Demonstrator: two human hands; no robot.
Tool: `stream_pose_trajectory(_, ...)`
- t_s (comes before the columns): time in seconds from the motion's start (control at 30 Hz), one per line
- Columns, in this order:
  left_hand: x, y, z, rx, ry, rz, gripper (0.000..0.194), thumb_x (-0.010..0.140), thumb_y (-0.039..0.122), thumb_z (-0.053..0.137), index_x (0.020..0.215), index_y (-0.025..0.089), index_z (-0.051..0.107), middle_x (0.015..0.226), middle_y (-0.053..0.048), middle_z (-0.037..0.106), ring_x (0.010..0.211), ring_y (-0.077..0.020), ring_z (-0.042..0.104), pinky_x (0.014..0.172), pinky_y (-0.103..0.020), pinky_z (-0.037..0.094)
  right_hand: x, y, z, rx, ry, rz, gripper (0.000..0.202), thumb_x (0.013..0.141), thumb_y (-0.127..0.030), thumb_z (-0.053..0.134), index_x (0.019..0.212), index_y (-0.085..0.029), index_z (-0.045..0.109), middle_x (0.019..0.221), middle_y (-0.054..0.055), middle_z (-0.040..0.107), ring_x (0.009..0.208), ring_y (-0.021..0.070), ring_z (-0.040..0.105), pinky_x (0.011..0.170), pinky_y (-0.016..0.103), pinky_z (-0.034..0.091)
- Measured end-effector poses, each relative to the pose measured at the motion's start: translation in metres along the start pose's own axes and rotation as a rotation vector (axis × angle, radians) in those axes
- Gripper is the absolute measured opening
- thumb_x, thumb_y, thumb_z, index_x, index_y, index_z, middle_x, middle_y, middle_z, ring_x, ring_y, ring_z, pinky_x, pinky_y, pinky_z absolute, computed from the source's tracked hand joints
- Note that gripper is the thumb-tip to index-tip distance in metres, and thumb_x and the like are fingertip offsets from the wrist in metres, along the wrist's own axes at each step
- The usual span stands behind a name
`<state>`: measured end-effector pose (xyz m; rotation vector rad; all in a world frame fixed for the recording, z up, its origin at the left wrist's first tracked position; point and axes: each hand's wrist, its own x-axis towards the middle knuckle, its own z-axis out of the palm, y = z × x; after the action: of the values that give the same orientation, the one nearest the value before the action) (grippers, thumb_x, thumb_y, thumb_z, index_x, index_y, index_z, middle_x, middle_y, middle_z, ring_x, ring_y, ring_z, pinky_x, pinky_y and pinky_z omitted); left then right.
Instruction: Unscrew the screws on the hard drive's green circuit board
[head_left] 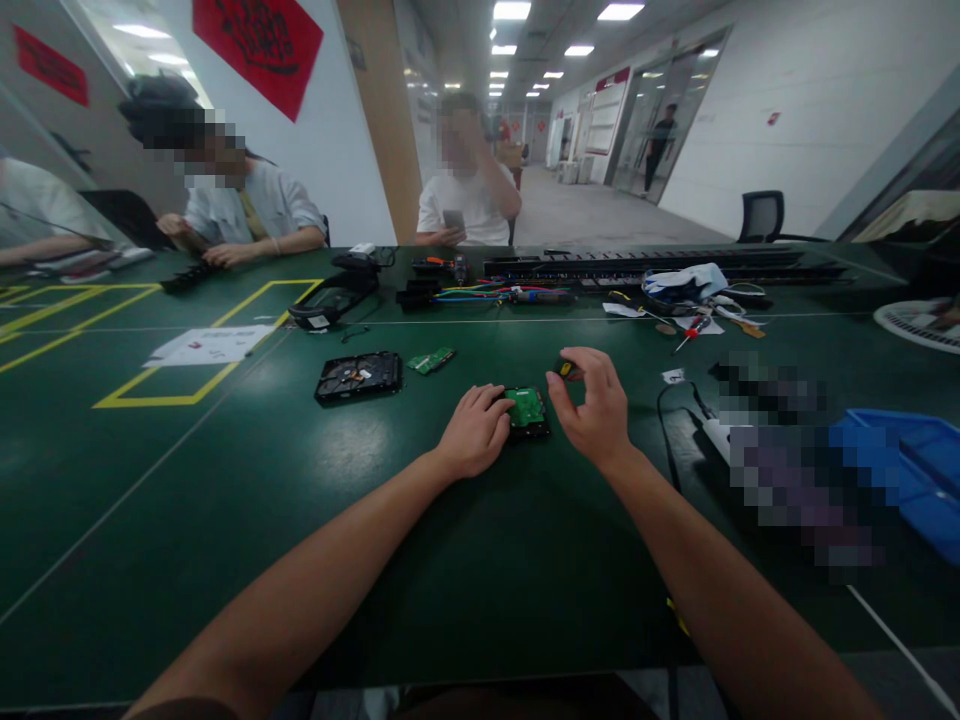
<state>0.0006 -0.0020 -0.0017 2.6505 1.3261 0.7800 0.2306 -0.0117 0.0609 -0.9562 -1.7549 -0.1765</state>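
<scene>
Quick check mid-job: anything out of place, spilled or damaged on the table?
No spill or obvious damage shows. One oddity: a loose green circuit board lies askew beside the black hard drive, whereas the green board under the left hand sits on a black housing. Fine damage is too small to tell.

Yellow tape (150, 403) outlines areas on the green table (255, 530), and white paper (208, 346) lies across 1 outline. Toward the far edge, a crumpled white-and-blue cloth (686, 281) lies right of some coloured wires (480, 294). A blue plastic bin (930, 480) sits at the right. Across the table, 1 seated person (465, 208) holds a phone (454, 220); beyond the right side stands a mesh-backed office chair (763, 215).
</scene>
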Motion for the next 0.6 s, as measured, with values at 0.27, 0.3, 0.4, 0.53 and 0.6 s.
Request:
stream_pose_trajectory(0.27,0.0004,0.0026,0.0003,0.024,-0.002,0.006,0.039,0.108,0.033,0.045,0.139,0.019,0.063,0.152,-0.014,0.057,0.146,-0.0325,0.049,0.127,-0.060,0.037,0.0021,0.0003,0.0000,-0.019,0.038,-0.011,0.030,0.100,-0.025,0.067,0.129,-0.029,0.060,0.118,0.009,0.061,0.102,0.0241,0.065,0.078,0.041,0.063)
stream_pose_trajectory(0.3,0.0006,0.0026,0.0004,0.023,0.003,0.004,0.038,0.109,0.035,0.045,0.139,0.020,0.064,0.151,-0.014,0.058,0.146,-0.0326,0.049,0.126,-0.059,0.037,0.0021,0.0005,0.0002,-0.016,0.032,-0.013,0.031,0.100,-0.024,0.066,0.130,-0.029,0.059,0.118,0.009,0.062,0.103,0.0243,0.065,0.078,0.041,0.063)
stream_pose_trajectory(0.4,0.0015,0.0026,0.0003,0.023,0.009,0.006,0.040,0.109,0.042,0.048,0.137,0.020,0.064,0.151,-0.015,0.058,0.145,-0.0334,0.050,0.125,-0.060,0.039,0.0015,0.0010,0.0010,-0.001,0.019,-0.011,0.034,0.099,-0.021,0.065,0.131,-0.029,0.059,0.121,0.009,0.063,0.107,0.0255,0.065,0.079,0.042,0.064)
stream_pose_trajectory(0.53,0.0022,0.0028,-0.0006,0.026,0.008,0.010,0.042,0.109,0.047,0.048,0.137,0.021,0.064,0.152,-0.014,0.058,0.144,-0.0333,0.050,0.125,-0.060,0.039,0.0006,0.0011,0.0020,0.008,0.022,-0.011,0.038,0.099,-0.020,0.064,0.135,-0.029,0.058,0.124,0.010,0.064,0.109,0.0259,0.066,0.080,0.043,0.065)
stream_pose_trajectory(0.6,0.0022,0.0028,-0.0005,0.028,0.010,0.013,0.042,0.108,0.047,0.049,0.136,0.020,0.065,0.151,-0.014,0.058,0.145,-0.0333,0.050,0.126,-0.059,0.038,0.0004,0.0009,0.0021,-0.001,0.021,-0.012,0.043,0.099,-0.020,0.063,0.141,-0.028,0.055,0.125,0.011,0.065,0.109,0.0257,0.067,0.081,0.043,0.066)
